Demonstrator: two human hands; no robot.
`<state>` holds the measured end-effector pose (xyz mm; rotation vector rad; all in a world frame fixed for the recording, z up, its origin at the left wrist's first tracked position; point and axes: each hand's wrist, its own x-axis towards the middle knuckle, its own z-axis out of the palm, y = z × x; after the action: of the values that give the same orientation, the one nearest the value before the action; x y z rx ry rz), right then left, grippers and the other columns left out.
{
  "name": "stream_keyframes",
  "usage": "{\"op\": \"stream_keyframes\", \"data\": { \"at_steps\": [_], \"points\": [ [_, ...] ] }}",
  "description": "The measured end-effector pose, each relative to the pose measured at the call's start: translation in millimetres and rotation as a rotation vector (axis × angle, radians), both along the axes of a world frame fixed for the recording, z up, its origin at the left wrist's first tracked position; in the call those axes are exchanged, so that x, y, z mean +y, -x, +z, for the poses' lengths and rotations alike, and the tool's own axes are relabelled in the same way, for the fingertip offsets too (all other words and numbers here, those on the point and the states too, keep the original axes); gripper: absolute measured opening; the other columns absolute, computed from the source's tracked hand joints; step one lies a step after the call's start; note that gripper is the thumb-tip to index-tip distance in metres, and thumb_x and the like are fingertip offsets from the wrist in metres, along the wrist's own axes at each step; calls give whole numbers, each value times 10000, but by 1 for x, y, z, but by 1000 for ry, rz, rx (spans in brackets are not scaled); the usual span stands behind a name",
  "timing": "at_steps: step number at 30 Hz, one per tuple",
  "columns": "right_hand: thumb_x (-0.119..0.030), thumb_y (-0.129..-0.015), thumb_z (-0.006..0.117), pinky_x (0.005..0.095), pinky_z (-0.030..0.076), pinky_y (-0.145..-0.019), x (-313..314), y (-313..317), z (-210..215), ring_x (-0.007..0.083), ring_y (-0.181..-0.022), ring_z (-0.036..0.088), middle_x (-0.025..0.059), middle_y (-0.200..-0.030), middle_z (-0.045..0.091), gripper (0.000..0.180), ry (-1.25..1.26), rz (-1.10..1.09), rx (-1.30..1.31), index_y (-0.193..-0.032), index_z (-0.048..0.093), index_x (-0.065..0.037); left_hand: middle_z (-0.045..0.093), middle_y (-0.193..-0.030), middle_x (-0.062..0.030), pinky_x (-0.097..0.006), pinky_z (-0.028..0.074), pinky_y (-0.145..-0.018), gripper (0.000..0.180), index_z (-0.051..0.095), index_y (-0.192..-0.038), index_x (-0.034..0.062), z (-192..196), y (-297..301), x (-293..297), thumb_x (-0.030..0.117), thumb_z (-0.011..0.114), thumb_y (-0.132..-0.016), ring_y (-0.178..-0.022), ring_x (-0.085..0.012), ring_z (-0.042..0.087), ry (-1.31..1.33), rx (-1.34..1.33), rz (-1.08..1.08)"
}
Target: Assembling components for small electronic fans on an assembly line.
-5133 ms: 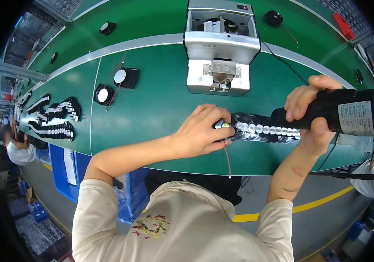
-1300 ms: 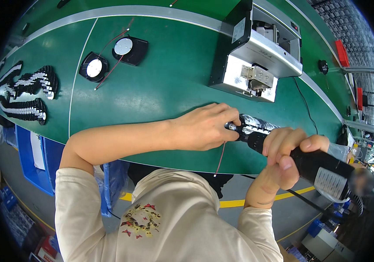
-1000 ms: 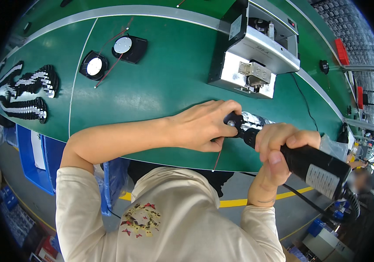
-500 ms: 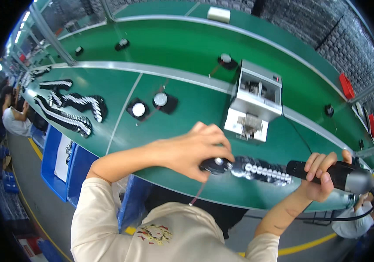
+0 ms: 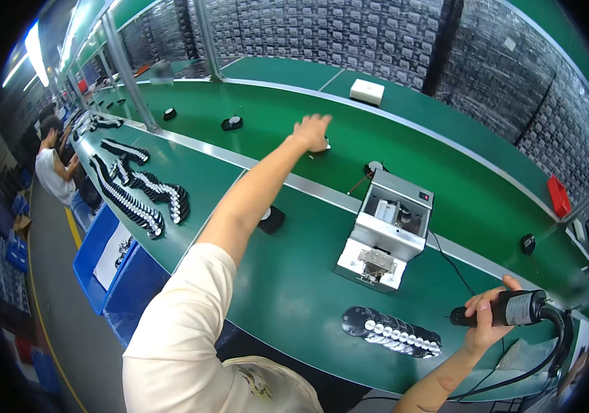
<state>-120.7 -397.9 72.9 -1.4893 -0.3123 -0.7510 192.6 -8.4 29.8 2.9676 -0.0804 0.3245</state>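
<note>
My left arm stretches far across the bench, and my left hand (image 5: 311, 134) is over the green belt. Just under its fingers a small black part with a white spot (image 5: 320, 149) shows; the fingers are smeared, so I cannot tell whether they grip it. My right hand (image 5: 488, 315) is wrapped round a black electric screwdriver (image 5: 520, 308) with a thick cable, held above the right of the bench. Left of the screwdriver's tip lies an overlapping row of black round parts with silvery centres (image 5: 394, 333). Another black part (image 5: 271, 220) lies beside my left forearm.
A grey metal machine (image 5: 387, 234) stands mid-bench, its cable trailing right. Long rows of black parts (image 5: 132, 193) lie at the left, above a blue bin (image 5: 101, 258). Several black parts ride the belt (image 5: 274, 113). A red tray (image 5: 558, 197) is far right; a person (image 5: 55, 165) sits far left.
My left hand has gone from the near end of the row of black parts out to the belt. The right hand, still holding the screwdriver, has drawn clear of the row. The view has tilted up.
</note>
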Motion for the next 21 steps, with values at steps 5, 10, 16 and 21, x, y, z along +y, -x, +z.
{"op": "stream_keyframes", "data": {
  "at_steps": [5, 10, 16, 21],
  "points": [
    [-83, -776, 664, 261, 444, -504, 1, 9, -8, 107, -506, 474, 33, -695, 496, 520, -5, -30, -1, -1227, 425, 19, 501, -1330, -155, -414, 366, -1057, 733, 501, -1314, 107, 39, 11, -34, -30, 621, -604, -1234, -332, 462, 211, 153, -685],
    [36, -789, 641, 381, 497, -572, -2, 30, -5, 207, -562, 531, 99, -778, 545, 494, -23, 88, 93, -1226, 413, 9, 488, -1295, -225, -435, 389, -1008, 737, 540, -1287, 177, -32, -25, -116, 15, 639, -575, -1178, -391, 480, 72, 285, -1085],
    [47, -790, 619, 374, 487, -579, 11, 30, -3, 193, -552, 509, 82, -745, 533, 442, 23, 123, 54, -1186, 424, 27, 648, -668, -137, -384, 511, -613, 318, 689, -870, 26, -73, -28, -117, 116, 679, -565, -682, -301, 647, 94, 120, -882],
    [41, -798, 613, 348, 474, -555, 4, 23, -9, 184, -558, 510, 63, -774, 532, 453, 61, 199, 100, -1216, 441, 19, 542, -1141, -181, -445, 434, -950, 575, 643, -1107, 244, -44, 21, -104, 254, 814, -557, -1169, -361, 477, 172, 175, -639]
  ]
}}
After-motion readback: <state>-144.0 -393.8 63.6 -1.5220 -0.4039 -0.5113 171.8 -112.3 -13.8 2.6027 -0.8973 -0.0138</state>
